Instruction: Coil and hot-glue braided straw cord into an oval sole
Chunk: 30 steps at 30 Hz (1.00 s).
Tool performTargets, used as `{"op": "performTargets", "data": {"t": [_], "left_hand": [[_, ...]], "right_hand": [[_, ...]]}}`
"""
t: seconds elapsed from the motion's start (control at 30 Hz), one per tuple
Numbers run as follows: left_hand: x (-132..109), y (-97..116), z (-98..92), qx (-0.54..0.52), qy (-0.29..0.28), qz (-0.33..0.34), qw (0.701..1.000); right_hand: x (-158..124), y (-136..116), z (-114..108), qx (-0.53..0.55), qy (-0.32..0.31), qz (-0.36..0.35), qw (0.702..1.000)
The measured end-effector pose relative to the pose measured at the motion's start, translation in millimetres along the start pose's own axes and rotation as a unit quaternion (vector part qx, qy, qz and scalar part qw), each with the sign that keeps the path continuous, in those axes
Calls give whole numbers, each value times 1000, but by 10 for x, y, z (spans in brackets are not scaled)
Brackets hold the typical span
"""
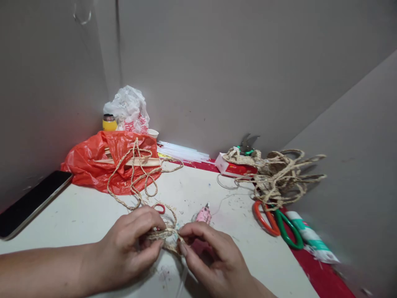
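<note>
Both hands work close together near the table's front, on a small coiled piece of braided straw cord (168,235). My left hand (132,246) grips the coil between thumb and fingers from the left. At its right end, my right hand (217,258) pinches the cord with thumb and index finger. A long loose length of braided cord (133,182) trails from behind my left hand up onto a red plastic bag (87,161). A pink glue gun (204,215) lies just behind my right hand, its body partly hidden. A small red loop (160,208) shows beyond my left fingers.
Clear glue sticks (182,152) lie along the wall. A tangled cord bundle (276,174) sits at right, near orange (266,219) and green handles (288,229) and a white-green roll (312,238). A phone (34,203) lies left. A yellow jar (109,123) and white bag (128,107) stand behind.
</note>
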State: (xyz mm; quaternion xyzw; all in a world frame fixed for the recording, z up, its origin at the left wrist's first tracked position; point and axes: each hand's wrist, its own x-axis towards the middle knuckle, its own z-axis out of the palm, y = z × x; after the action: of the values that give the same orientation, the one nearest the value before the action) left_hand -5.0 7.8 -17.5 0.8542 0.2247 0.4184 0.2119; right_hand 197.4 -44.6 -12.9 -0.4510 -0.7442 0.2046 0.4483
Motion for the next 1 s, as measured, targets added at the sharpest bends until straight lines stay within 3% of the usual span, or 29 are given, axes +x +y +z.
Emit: {"op": "performTargets", "data": {"t": [0.37, 0.53, 1.0], "left_hand": [[59, 20, -14, -12, 16, 5, 1000], [72, 40, -18, -12, 8, -26, 1000], [65, 67, -35, 18, -18, -88, 996]], "right_hand": [[-5, -1, 8, 47, -3, 36, 998], [-44, 2, 9, 85, -25, 87, 992], [-75, 4, 60, 164, -34, 123, 978]]}}
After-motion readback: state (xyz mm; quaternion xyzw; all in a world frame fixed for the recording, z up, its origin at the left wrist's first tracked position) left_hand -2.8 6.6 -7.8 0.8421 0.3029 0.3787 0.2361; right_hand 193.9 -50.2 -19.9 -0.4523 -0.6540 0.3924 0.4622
